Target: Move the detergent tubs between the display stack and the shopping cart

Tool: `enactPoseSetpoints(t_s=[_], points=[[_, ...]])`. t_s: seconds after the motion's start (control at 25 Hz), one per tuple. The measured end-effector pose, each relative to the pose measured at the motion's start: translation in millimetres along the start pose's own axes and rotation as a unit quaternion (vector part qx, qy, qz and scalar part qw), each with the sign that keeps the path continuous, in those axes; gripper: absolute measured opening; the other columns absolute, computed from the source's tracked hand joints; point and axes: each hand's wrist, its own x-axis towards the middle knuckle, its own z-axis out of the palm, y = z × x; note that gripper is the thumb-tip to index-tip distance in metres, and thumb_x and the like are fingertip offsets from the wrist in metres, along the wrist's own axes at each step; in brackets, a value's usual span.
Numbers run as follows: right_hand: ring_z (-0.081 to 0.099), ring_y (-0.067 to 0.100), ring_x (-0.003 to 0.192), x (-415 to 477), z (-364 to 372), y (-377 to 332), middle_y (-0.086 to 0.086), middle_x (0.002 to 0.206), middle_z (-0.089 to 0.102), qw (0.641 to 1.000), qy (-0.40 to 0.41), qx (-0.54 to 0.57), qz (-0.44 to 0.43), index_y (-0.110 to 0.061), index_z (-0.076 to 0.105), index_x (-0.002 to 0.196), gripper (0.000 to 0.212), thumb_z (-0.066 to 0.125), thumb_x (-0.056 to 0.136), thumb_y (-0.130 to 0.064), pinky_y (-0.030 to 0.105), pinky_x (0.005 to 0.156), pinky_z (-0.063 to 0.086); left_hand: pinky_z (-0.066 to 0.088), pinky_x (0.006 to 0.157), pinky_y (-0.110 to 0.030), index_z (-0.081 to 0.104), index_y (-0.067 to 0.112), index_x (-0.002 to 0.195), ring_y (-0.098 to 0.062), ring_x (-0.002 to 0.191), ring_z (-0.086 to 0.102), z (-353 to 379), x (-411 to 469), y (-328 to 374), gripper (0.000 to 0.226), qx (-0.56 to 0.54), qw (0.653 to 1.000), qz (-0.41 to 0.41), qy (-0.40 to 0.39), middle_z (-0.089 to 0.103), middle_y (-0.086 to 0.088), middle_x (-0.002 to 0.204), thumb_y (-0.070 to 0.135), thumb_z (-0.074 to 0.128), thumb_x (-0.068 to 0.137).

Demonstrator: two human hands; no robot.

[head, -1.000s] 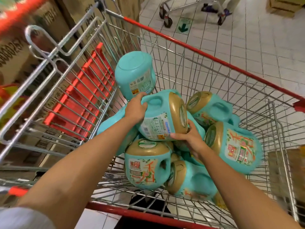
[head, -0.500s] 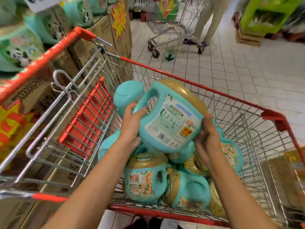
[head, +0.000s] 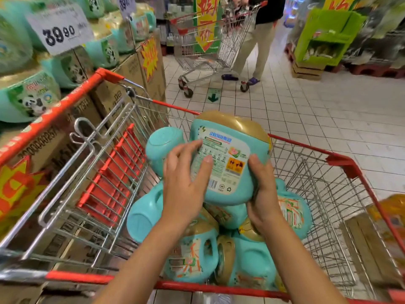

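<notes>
head: right hand [head: 263,194] grips a detergent tub [head: 230,172] over the cart [head: 300,144], left hand [head: 184,183] flat on it. next, probably: display stack [head: 28,99].

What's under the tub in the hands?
Teal tubs piled in the cart, some gold caps showing. The held tub, left hand and right hand cover the pile's middle.

A single wide-angle camera on the person's head looks forward and down into the shopping cart [head: 341,160] from over its near rim, close above the left hand [head: 184,187], right hand [head: 263,198] and tub [head: 228,154]. Its upper part takes in the display stack [head: 32,99] at left and the floor [head: 328,110] ahead.
</notes>
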Motion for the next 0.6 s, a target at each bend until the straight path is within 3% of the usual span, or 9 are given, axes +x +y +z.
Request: enactPoseSetpoints(t_s=[0.08, 0.16, 0.24, 0.36, 0.44, 0.52, 0.6], points=[[0.063, 0.028, 0.112, -4.3, 5.5, -2.1, 0.013, 0.123, 0.065, 1.000, -0.010, -0.010, 0.005, -0.009, 0.052, 0.133, 0.054, 0.058, 0.087, -0.038, 0.040, 0.091, 0.052, 0.022, 0.115, -0.025, 0.021, 0.041, 0.145, -0.010, 0.136, 0.027, 8.7, -10.0, 5.2, 0.091, -0.001, 0.998, -0.035, -0.042, 0.023, 0.001, 0.147, 0.077, 0.051, 0.068], [0.064, 0.016, 0.105, -8.7, 8.0, -4.0, 0.004, 0.118, 0.068, 0.998, -0.017, -0.049, 0.019, -0.016, 0.057, 0.131, 0.054, 0.041, 0.093, -0.051, 0.028, 0.084, 0.051, 0.021, 0.115, -0.030, 0.007, 0.033, 0.151, -0.014, 0.140, 0.022, 11.5, -11.3, 5.6, 0.132, -0.014, 0.995, -0.088, -0.036, 0.014, 0.005, 0.150, 0.085, 0.068, 0.046], [0.063, 0.012, 0.111, -11.4, 7.8, -1.9, 0.000, 0.123, 0.066, 0.994, -0.033, -0.099, 0.016, -0.023, 0.057, 0.133, 0.056, 0.032, 0.095, -0.056, 0.022, 0.084, 0.049, 0.022, 0.111, -0.027, 0.006, 0.031, 0.151, -0.012, 0.139, 0.024, 7.2, -6.8, 1.2, 0.146, -0.039, 0.993, -0.112, -0.023, 0.016, 0.008, 0.147, 0.079, 0.077, 0.032], [0.062, 0.010, 0.112, -13.4, 8.5, 1.0, -0.002, 0.125, 0.066, 0.989, -0.063, -0.131, -0.001, -0.026, 0.062, 0.127, 0.045, 0.043, 0.093, -0.050, 0.024, 0.086, 0.048, 0.035, 0.113, -0.041, 0.016, 0.034, 0.148, -0.016, 0.135, 0.039, -3.1, 0.0, -5.7, 0.133, -0.113, 0.984, -0.133, -0.015, 0.032, 0.005, 0.150, 0.061, 0.083, 0.035], [0.062, 0.013, 0.109, -9.2, 6.2, -1.7, -0.002, 0.119, 0.068, 0.984, -0.067, -0.167, -0.005, -0.026, 0.070, 0.113, 0.032, 0.055, 0.088, -0.038, 0.031, 0.090, 0.048, 0.048, 0.101, -0.048, 0.027, 0.037, 0.144, -0.021, 0.125, 0.054, -10.7, 3.6, -9.2, 0.119, -0.222, 0.962, -0.155, -0.023, 0.044, 0.001, 0.145, 0.047, 0.084, 0.040], [0.062, 0.022, 0.111, 0.1, 0.9, -7.1, 0.004, 0.115, 0.070, 0.978, -0.041, -0.206, -0.011, -0.023, 0.073, 0.105, 0.028, 0.065, 0.079, -0.029, 0.042, 0.096, 0.049, 0.054, 0.092, -0.047, 0.037, 0.033, 0.142, -0.027, 0.116, 0.062, -20.7, 8.2, -14.2, 0.110, -0.354, 0.916, -0.186, -0.041, 0.055, -0.006, 0.138, 0.036, 0.084, 0.043], [0.060, 0.024, 0.116, 11.2, -1.9, -12.3, 0.005, 0.120, 0.065, 0.974, -0.013, -0.224, 0.011, -0.023, 0.067, 0.115, 0.044, 0.072, 0.072, -0.031, 0.041, 0.097, 0.049, 0.057, 0.085, -0.045, 0.043, 0.025, 0.141, -0.030, 0.110, 0.065, -27.6, 10.1, -16.9, 0.111, -0.445, 0.867, -0.211, -0.076, 0.060, -0.011, 0.132, 0.035, 0.088, 0.041]])
